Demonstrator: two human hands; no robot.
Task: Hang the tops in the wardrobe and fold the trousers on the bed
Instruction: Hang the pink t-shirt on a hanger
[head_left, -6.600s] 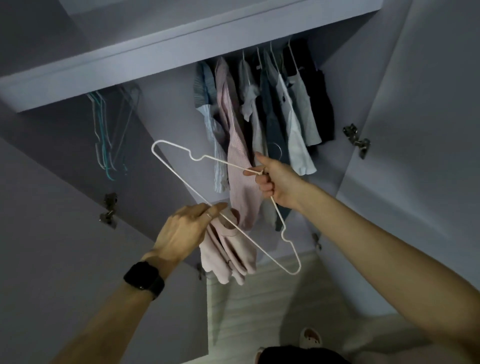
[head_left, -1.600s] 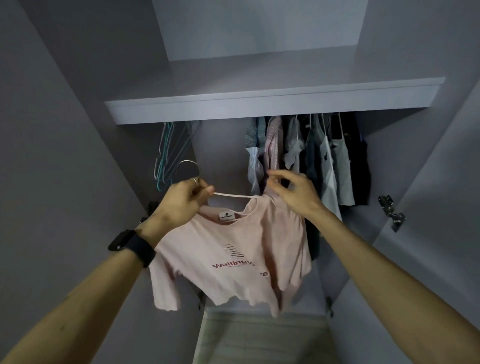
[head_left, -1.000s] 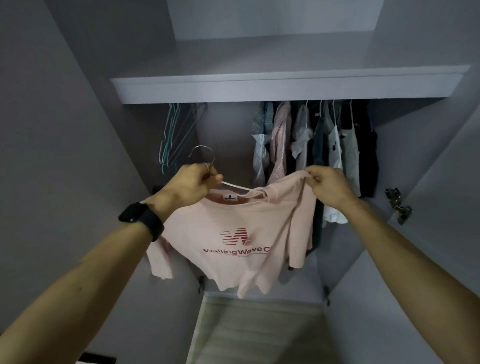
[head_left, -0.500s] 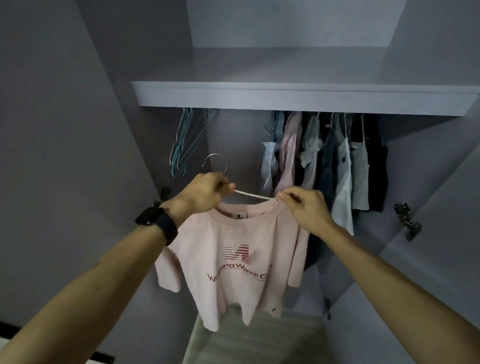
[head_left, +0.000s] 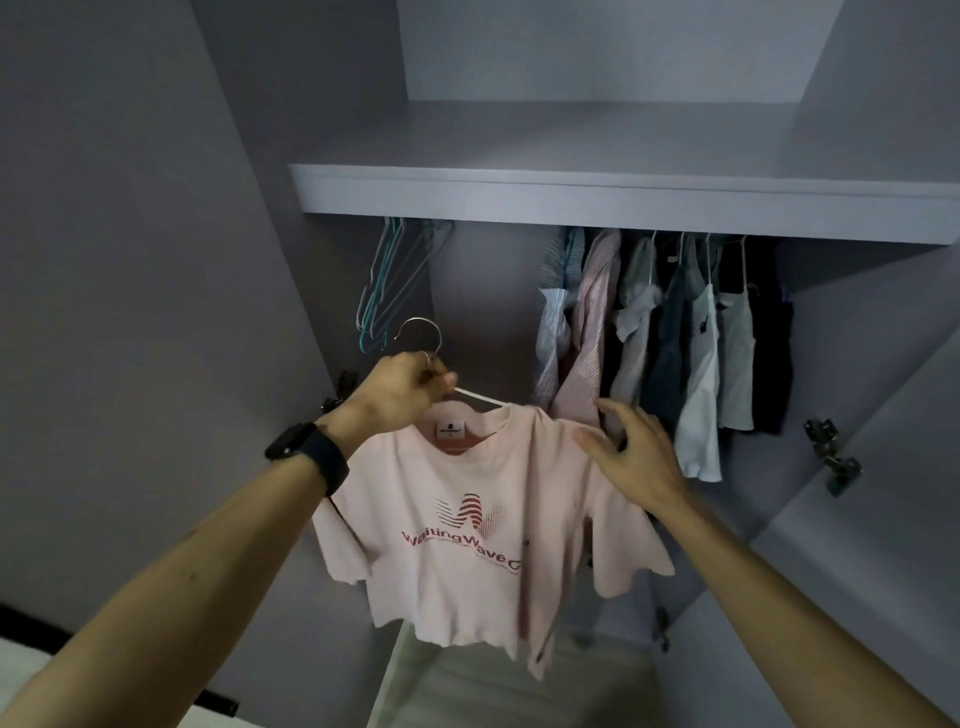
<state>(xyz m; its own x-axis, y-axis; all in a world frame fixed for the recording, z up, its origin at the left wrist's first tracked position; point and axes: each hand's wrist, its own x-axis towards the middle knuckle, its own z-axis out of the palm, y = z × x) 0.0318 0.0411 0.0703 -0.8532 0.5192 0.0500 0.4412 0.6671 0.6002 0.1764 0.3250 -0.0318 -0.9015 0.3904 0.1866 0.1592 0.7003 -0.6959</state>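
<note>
Our left hand (head_left: 410, 387) grips the hanger (head_left: 480, 398) just under its hook, at the eleven o'clock corner of the pink T-shirt (head_left: 467, 525). Our right hand (head_left: 631, 454) no longer pinches the collar as it did half a second back; its fingers are spread wide and hold nothing, at the shirt's two o'clock shoulder. The shirt now hangs square in front of the wardrobe (head_left: 623, 200). We judge the dressing finished. What remains is hooking it up between the spare hangers (head_left: 387, 283) at eleven o'clock and the hung tops (head_left: 675, 343) at one.
</note>
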